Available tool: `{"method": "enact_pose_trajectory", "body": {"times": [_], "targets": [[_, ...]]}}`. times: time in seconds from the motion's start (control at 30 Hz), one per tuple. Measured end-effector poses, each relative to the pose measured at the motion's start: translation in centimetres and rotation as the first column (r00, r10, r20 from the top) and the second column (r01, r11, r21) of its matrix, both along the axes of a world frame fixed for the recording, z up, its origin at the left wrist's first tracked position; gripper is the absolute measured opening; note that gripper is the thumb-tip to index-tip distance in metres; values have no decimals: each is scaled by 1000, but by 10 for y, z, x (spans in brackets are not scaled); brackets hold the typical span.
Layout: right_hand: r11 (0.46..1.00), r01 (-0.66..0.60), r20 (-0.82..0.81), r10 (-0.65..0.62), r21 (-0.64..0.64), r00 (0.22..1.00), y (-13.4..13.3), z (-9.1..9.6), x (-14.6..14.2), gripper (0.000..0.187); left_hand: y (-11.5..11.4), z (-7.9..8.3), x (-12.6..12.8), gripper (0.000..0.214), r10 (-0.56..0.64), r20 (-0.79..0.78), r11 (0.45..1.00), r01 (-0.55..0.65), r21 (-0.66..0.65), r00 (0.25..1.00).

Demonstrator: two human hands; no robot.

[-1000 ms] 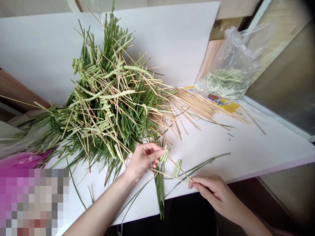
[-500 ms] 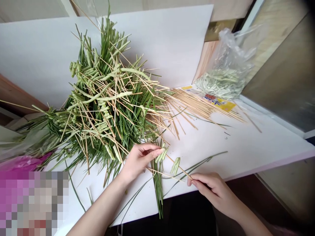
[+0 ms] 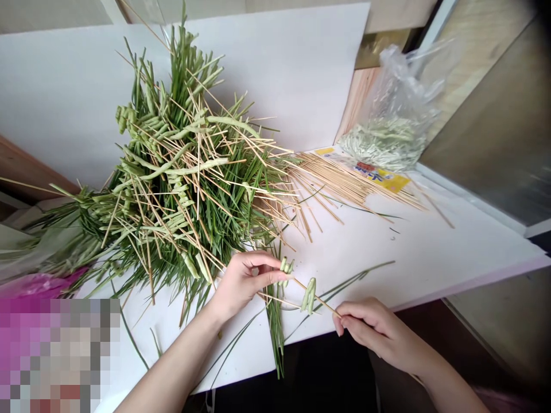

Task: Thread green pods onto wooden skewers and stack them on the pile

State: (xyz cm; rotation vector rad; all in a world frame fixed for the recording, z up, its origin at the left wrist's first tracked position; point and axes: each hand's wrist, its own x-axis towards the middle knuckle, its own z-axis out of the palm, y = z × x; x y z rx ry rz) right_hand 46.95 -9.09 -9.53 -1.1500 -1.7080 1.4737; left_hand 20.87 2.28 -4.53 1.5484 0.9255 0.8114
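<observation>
My right hand [image 3: 374, 328] pinches a thin bamboo skewer [image 3: 328, 306] near its lower right end. Partway along the skewer sits a folded piece of pale green long bean [image 3: 308, 296]. At the skewer's other end, my left hand [image 3: 247, 282] is closed, thumb and fingers gripping a second folded long bean [image 3: 286, 265]; the fingers partly cover it. Another skewer [image 3: 279, 299] lies below the left hand. Beneath it, green chive-like stalks [image 3: 275, 335] hang over the front edge of the white table [image 3: 241, 367].
A big heap of green stalks [image 3: 228, 221], beans and loaded skewers fills the left and back. Loose bamboo skewers [image 3: 340, 180] lie behind my hands, beside a clear bag [image 3: 390, 135] of pale green pieces. Pink plastic [image 3: 43, 285] is at the left.
My left fingers have shifted on the bean at the skewer's far end, which now shows above the fingertips. My right hand has moved slightly right, still gripping the skewer.
</observation>
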Motion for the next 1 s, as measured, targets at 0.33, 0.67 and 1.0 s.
{"method": "enact_pose_trajectory", "body": {"times": [0.33, 0.67, 1.0], "targets": [[910, 53, 341, -208, 411, 917, -5, 2, -5, 37, -1, -1, 1, 24, 10, 4, 995, -9, -100, 1000], [878, 108, 370, -305, 466, 878, -10, 13, -3, 32, -5, 0, 3, 17, -19, 54, 1000, 19, 12, 998], [822, 108, 377, -368, 560, 850, -9, 18, -5, 35, -5, -3, 4, 20, -45, 66, 996, 40, 75, 997]]}}
